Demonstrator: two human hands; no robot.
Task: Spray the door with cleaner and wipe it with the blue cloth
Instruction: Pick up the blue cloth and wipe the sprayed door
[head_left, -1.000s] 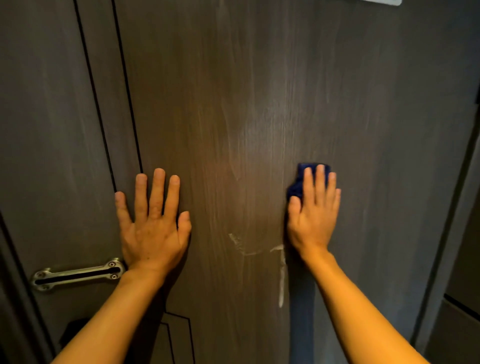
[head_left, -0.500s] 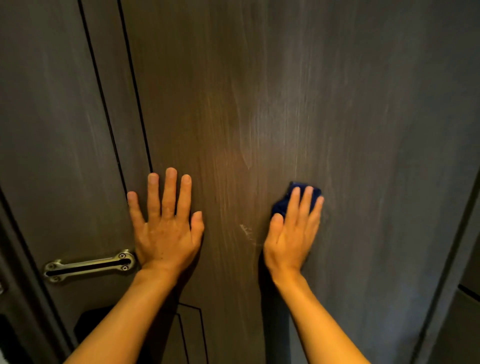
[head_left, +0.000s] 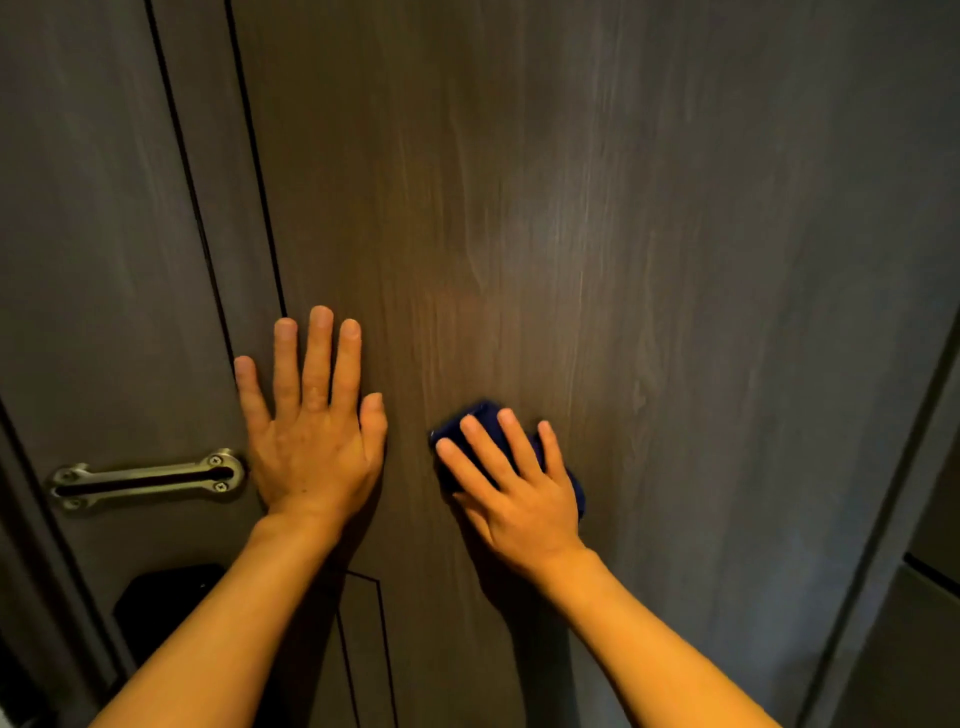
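Since a moment ago, the right hand (head_left: 524, 493) slides the blue cloth (head_left: 467, 426) down and toward the left hand (head_left: 311, 436), and the white streaks are gone. Left of the left fingers sits the metal door guard (head_left: 148, 479). That hand lies flat and spread on the door (head_left: 623, 208), holding nothing. The right fingers press flat on the cloth, which peeks out past their tips, up and left. Lots of open door waits above and right.
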